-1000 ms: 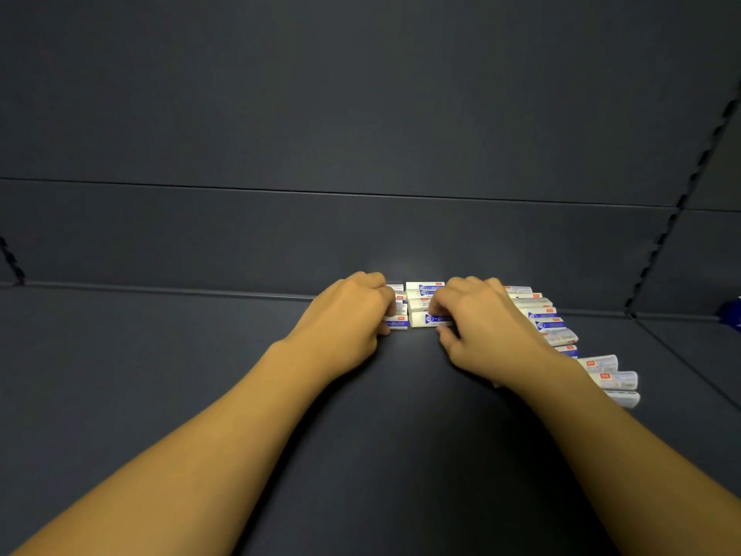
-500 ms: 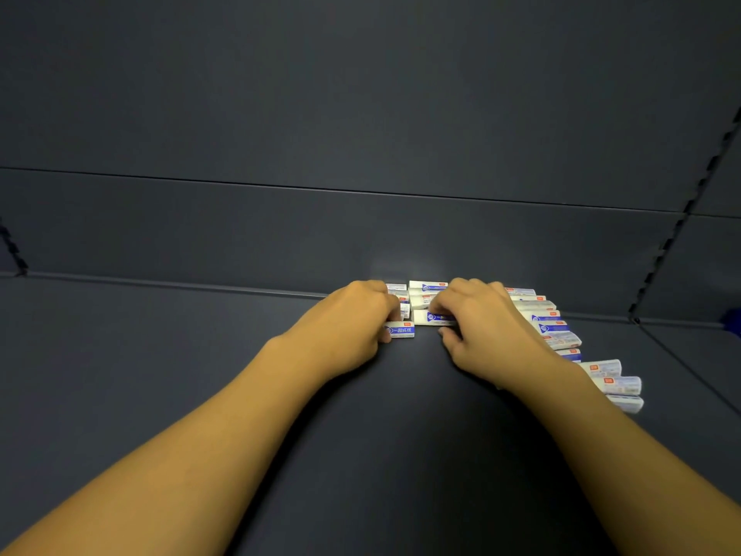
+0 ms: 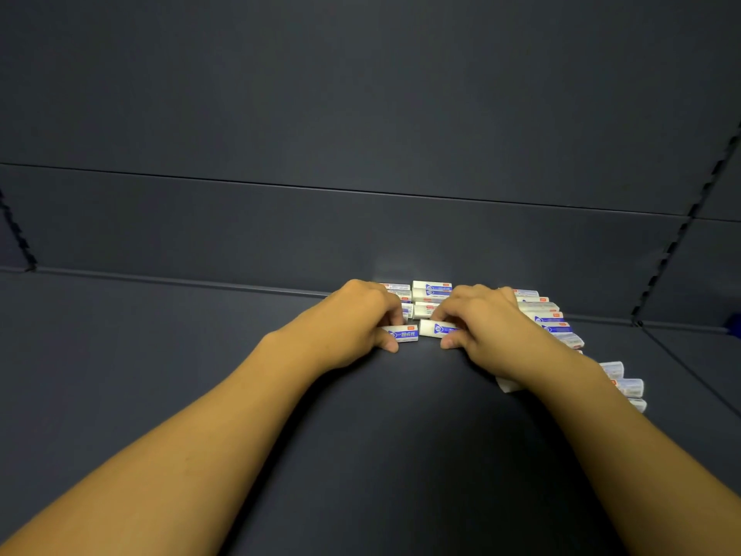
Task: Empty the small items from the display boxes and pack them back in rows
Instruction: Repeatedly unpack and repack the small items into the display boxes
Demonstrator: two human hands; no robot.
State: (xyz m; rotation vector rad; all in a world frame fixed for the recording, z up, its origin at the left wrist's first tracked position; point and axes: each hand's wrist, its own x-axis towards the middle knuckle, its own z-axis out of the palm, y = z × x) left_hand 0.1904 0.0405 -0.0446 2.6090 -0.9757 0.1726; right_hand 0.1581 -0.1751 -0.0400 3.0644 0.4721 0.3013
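since a second ago you drew two erasers toward you from the stack behind your hands. your left hand [image 3: 353,323] pinched one eraser [image 3: 403,334], your right hand [image 3: 487,325] pinched another eraser [image 3: 435,328]; unpacking looked underway, no box visible.

**Bare arms, nothing worn**

Both forearms are bare from the near edge up to the wrists, with no sleeves in view. The left hand [image 3: 357,319] and right hand [image 3: 487,323] carry no gloves, rings or watch.
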